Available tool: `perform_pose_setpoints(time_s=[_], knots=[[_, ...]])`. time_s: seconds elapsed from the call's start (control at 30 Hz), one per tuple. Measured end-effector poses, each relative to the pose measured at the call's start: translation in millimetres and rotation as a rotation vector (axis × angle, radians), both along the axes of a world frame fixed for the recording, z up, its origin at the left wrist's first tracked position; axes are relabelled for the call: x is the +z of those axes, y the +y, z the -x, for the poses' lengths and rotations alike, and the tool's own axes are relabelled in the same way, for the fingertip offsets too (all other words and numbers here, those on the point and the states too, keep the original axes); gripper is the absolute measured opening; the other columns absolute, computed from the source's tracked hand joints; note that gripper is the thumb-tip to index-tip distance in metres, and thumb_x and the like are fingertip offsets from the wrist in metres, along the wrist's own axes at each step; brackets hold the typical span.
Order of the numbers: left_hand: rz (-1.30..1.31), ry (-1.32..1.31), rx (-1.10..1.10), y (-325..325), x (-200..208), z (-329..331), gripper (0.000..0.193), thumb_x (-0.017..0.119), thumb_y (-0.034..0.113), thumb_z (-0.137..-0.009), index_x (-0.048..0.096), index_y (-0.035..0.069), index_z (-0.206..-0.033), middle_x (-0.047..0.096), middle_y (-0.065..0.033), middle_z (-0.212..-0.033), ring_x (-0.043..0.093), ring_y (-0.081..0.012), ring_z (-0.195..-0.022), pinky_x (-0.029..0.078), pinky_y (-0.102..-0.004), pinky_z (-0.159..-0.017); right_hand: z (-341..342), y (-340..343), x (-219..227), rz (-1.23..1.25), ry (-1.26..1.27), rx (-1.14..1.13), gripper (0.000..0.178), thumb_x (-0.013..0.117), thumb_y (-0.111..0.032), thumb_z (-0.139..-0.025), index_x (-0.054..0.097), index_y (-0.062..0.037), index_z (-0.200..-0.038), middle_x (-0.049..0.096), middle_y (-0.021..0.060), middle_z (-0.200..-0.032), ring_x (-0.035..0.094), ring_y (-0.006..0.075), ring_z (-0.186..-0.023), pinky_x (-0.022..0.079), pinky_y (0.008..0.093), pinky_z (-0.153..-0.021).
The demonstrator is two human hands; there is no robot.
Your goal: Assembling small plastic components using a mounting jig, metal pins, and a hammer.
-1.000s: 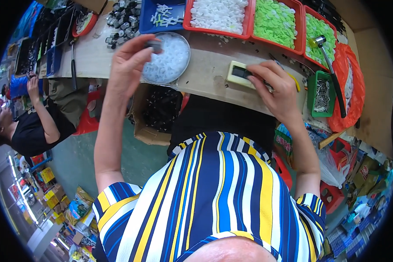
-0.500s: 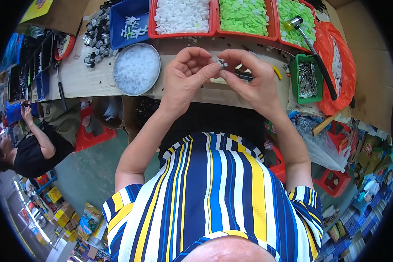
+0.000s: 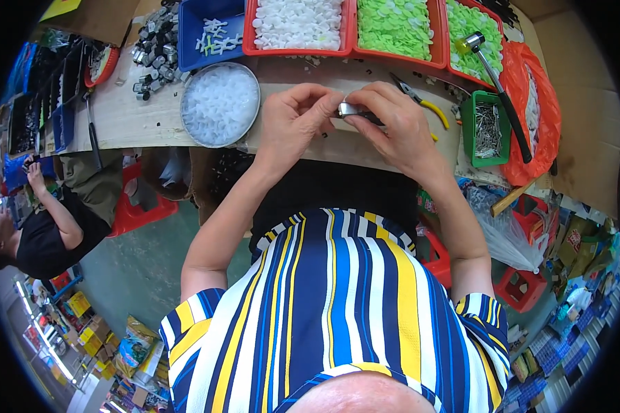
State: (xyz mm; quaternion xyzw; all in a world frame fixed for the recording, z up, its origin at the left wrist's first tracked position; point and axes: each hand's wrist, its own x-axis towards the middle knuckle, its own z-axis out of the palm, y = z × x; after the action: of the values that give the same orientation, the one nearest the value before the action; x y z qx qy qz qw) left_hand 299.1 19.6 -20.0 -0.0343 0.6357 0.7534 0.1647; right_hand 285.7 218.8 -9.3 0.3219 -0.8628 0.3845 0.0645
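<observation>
At your far left, a co-worker in a dark top sits beside dark bins. Next come a small red basket and a long-handled tool near the edge of the tabletop. A heap of black and silver pieces lies loose to the left of a blue bin that holds a few pale pieces. Just in front of that bin sits a round dish of translucent pieces.

Your left hand has its thumb and fingertips drawn together at the left end of a silver-and-black part; you cannot tell whether they pinch it. The part is held up in front of you, over the tabletop, gripped by the thumb and fingers of your right hand. Beyond your hands stands a red tray of white pieces.

Just past your right hand lie yellow-handled pliers. Farther right, a green bin holds slender metal pieces, beside a hammer and an orange-red bag.
</observation>
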Motion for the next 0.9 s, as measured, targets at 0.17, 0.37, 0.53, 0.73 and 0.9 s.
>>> perform_pose_setpoints(time_s=[0.17, 0.37, 0.53, 0.73, 0.9], knots=[[0.603, 0.630, 0.164, 0, 3, -4, 0.016, 0.074, 0.012, -0.085, 0.070, -0.001, -0.092, 0.066, -0.0106, -0.088, 0.067, -0.0208, -0.073, 0.051, -0.0311, -0.062, 1, -5, -10, -0.159, 0.049, -0.059, 0.022, 0.073, -0.015, -0.079, 0.062, -0.0058, -0.096, 0.058, 0.0075, -0.097, 0.058, 0.0272, -0.093, 0.044, 0.0398, -0.075], [0.817, 0.989, 0.031, 2, -16, -6, 0.019, 0.074, 0.004, -0.081, 0.069, 0.000, -0.099, 0.067, -0.0133, -0.099, 0.066, -0.0296, -0.088, 0.054, -0.0361, -0.075, 2, -10, -19, -0.157, 0.055, -0.064, 0.021, 0.072, -0.014, -0.078, 0.061, -0.0061, -0.094, 0.056, 0.0058, -0.098, 0.056, 0.0251, -0.096, 0.042, 0.0399, -0.077], [0.865, 1.086, -0.032, 4, -24, -7, 0.020, 0.074, 0.002, -0.079, 0.068, -0.002, -0.097, 0.066, -0.0144, -0.100, 0.066, -0.0316, -0.094, 0.054, -0.0383, -0.078, 2, -8, -21, -0.103, 0.045, -0.058, 0.021, 0.072, -0.014, -0.077, 0.061, -0.0062, -0.094, 0.057, 0.0058, -0.098, 0.056, 0.0256, -0.096, 0.042, 0.0400, -0.077], [0.976, 1.213, -0.066, 0, -32, -14, 0.031, 0.077, 0.008, -0.078, 0.067, -0.004, -0.105, 0.064, -0.0152, -0.109, 0.065, -0.0324, -0.101, 0.053, -0.0403, -0.082, -1, -3, -26, -0.064, 0.015, -0.060, 0.025, 0.072, -0.013, -0.076, 0.062, -0.0061, -0.098, 0.057, 0.0072, -0.102, 0.056, 0.0262, -0.099, 0.043, 0.0402, -0.077], [1.086, 1.268, -0.132, -5, -26, -15, 0.040, 0.078, 0.012, -0.077, 0.065, -0.003, -0.112, 0.063, -0.0154, -0.116, 0.064, -0.0321, -0.103, 0.053, -0.0400, -0.083, -8, 25, -9, -0.003, 0.037, -0.120, 0.027, 0.073, -0.008, -0.076, 0.065, -0.0034, -0.101, 0.061, 0.0115, -0.103, 0.061, 0.0300, -0.099, 0.047, 0.0411, -0.082]])
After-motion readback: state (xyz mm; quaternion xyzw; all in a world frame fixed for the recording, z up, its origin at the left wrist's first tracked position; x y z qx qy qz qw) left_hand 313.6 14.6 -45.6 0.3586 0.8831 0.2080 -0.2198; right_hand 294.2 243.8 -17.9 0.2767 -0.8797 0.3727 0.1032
